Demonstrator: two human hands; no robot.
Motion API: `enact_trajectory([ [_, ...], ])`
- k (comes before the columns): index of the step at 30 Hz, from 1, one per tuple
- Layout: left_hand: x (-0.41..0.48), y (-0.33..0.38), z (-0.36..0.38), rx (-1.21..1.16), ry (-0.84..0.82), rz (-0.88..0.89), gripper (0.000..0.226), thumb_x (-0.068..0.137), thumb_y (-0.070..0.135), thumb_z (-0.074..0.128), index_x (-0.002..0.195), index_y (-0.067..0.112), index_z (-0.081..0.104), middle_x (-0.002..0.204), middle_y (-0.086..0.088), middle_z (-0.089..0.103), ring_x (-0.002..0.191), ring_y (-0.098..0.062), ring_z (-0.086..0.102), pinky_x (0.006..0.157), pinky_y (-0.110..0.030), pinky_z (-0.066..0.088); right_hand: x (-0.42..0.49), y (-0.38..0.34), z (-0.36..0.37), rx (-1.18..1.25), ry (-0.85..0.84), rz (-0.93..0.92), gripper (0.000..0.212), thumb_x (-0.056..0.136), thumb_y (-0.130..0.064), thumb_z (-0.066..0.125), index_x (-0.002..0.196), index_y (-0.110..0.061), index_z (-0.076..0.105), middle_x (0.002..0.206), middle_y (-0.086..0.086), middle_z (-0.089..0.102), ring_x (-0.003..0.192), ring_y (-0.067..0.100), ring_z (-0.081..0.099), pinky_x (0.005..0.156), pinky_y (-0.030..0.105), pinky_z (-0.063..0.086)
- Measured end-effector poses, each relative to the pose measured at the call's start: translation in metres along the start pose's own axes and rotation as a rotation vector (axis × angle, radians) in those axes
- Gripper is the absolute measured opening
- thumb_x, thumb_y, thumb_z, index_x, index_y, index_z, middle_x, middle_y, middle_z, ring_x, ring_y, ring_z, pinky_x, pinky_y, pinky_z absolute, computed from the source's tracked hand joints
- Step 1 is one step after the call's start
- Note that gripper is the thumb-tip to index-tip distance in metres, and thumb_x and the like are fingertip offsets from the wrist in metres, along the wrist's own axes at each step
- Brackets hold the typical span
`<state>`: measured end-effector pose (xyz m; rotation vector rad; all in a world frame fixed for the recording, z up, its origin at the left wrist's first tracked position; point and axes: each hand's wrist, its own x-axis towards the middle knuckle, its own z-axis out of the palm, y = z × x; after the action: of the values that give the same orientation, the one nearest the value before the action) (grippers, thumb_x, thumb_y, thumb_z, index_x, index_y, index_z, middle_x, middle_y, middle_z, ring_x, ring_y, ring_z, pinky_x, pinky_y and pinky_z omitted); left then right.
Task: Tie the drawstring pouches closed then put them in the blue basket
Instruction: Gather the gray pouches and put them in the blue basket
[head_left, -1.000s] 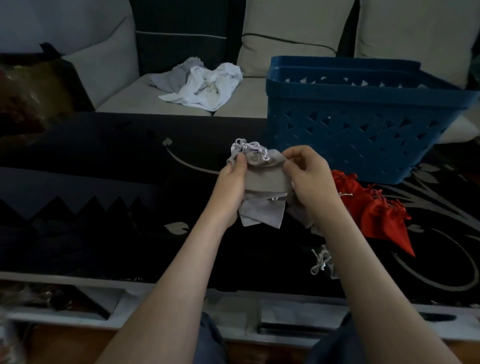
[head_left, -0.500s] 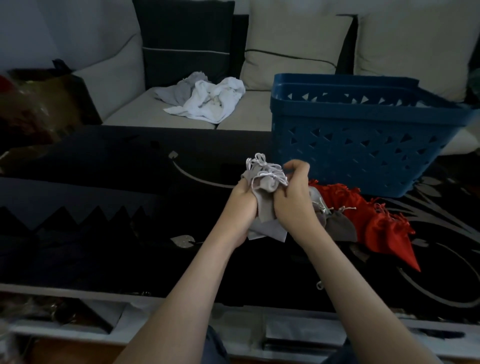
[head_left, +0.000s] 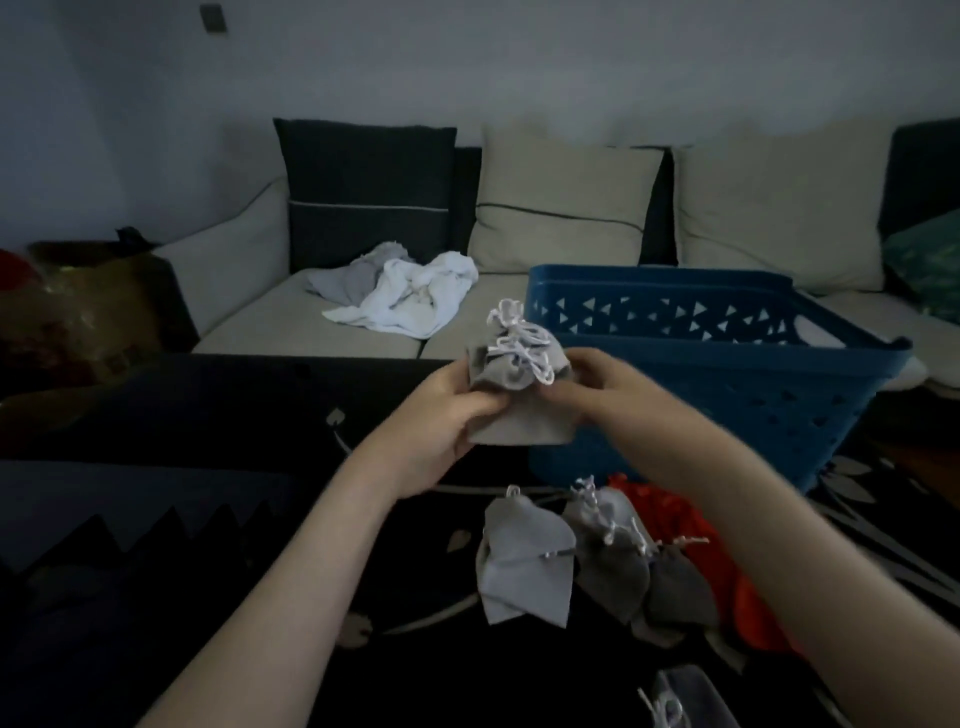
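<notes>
Head view, both forearms reaching forward over a dark table (head_left: 208, 467). The left hand (head_left: 441, 410) grips the lower left part of a grey pouch (head_left: 511, 395), fingers curled round the cloth. The right hand (head_left: 597, 384) pinches the pouch's right side just below the neck; motion blur hides the exact finger placement. The pouch is held upright above the table, just in front of the near left corner of the basket (head_left: 649, 280) and outside it. Its neck is gathered, and the white cord (head_left: 519, 343) lies in loops across the front; whether a finished knot is there cannot be told.

Judged progress: this pouch appears drawn closed and close to ready for the basket, but it is not yet in. Nothing can be made out for certain inside the basket. On the table near the person lie three grey pouches (head_left: 524, 561) side by side, touching, with red pouches (head_left: 670, 519) behind them against the basket wall. These seem to await tying and transfer, so most of the task is left. Crumpled cloths (head_left: 410, 296) lie on the sofa (head_left: 249, 322) beyond.
</notes>
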<state>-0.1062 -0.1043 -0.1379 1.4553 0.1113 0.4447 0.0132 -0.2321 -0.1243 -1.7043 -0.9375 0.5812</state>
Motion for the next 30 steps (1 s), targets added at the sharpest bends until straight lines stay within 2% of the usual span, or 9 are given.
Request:
enact_trajectory([
  [5,0.073,0.04,-0.026,0.112,-0.14,-0.017,0.026,0.089,-0.002,0.047,0.102,0.014,0.062,0.085,0.007,0.073,0.08,-0.004,0.068,0.07,-0.015,0.053,0.063,-0.041,-0.045,-0.041,-0.02,-0.046,0.029,0.085,-0.006,0.064,0.113,-0.008,0.06,0.107,0.007,0.067,0.099,0.018,0.062,0.088,0.034,0.049],
  [9,0.152,0.029,-0.033,0.38,-0.087,-0.033,0.024,0.092,0.002,0.053,0.109,0.015,0.063,0.099,0.006,0.071,0.093,-0.005,0.065,0.083,-0.017,0.052,0.14,-0.032,-0.077,0.004,0.067,0.024,0.065,0.08,0.013,0.059,0.137,-0.008,0.038,0.118,0.014,0.059,0.091,0.02,0.058,0.062,0.025,0.045],
  [13,0.194,0.028,-0.035,0.817,-0.078,-0.086,0.025,0.084,0.022,0.07,0.109,0.017,0.069,0.11,-0.001,0.069,0.108,-0.018,0.06,0.096,-0.032,0.046,0.183,-0.01,-0.103,0.091,0.13,0.105,0.077,0.076,0.024,0.052,0.136,-0.017,0.029,0.114,0.015,0.06,0.099,0.027,0.056,0.068,0.03,0.043],
  [16,0.228,0.02,-0.026,1.118,-0.063,-0.13,0.022,0.083,0.03,0.071,0.098,0.016,0.068,0.098,0.0,0.067,0.098,-0.017,0.059,0.082,-0.028,0.044,0.21,0.022,-0.116,0.09,0.105,0.274,0.062,0.077,0.024,0.048,0.125,-0.013,0.038,0.104,0.013,0.059,0.088,0.024,0.055,0.063,0.029,0.042],
  [19,0.249,0.014,-0.003,1.474,-0.052,-0.172,0.01,0.089,0.025,0.06,0.097,0.02,0.063,0.105,-0.007,0.061,0.107,-0.023,0.051,0.086,-0.032,0.035,0.22,0.041,-0.124,-0.009,-0.021,0.407,0.036,0.081,0.022,0.044,0.093,-0.009,0.058,0.084,0.011,0.06,0.076,0.022,0.055,0.061,0.027,0.045],
  [22,0.266,-0.003,0.017,1.434,-0.086,-0.365,0.025,0.091,0.003,0.048,0.111,0.005,0.064,0.114,-0.017,0.06,0.105,-0.033,0.057,0.084,-0.036,0.044,0.224,0.06,-0.127,-0.045,-0.057,0.589,0.03,0.083,0.019,0.044,0.083,-0.006,0.06,0.082,0.014,0.06,0.071,0.021,0.056,0.055,0.024,0.049],
  [25,0.274,-0.024,0.025,1.3,-0.036,-0.592,0.029,0.094,0.002,0.044,0.119,-0.002,0.059,0.122,-0.021,0.056,0.11,-0.035,0.056,0.09,-0.036,0.046,0.229,0.08,-0.124,-0.129,-0.044,0.75,0.016,0.082,0.015,0.052,0.085,0.003,0.062,0.083,0.018,0.06,0.069,0.024,0.055,0.063,0.03,0.049],
  [28,0.288,-0.04,0.031,1.205,-0.034,-0.847,0.03,0.097,0.005,0.044,0.124,-0.004,0.054,0.128,-0.019,0.054,0.115,-0.032,0.054,0.092,-0.033,0.044,0.24,0.094,-0.127,-0.406,-0.13,0.806,0.023,0.084,0.0,0.06,0.107,0.006,0.063,0.103,0.02,0.065,0.088,0.027,0.06,0.077,0.033,0.047],
  [30,0.289,-0.05,0.03,1.159,0.008,-0.942,0.031,0.098,0.005,0.044,0.127,-0.004,0.051,0.131,-0.019,0.053,0.119,-0.031,0.052,0.094,-0.033,0.043,0.238,0.1,-0.119,-0.523,-0.136,0.705,0.022,0.086,-0.005,0.058,0.107,0.0,0.061,0.112,0.016,0.064,0.103,0.028,0.059,0.082,0.031,0.046],
])
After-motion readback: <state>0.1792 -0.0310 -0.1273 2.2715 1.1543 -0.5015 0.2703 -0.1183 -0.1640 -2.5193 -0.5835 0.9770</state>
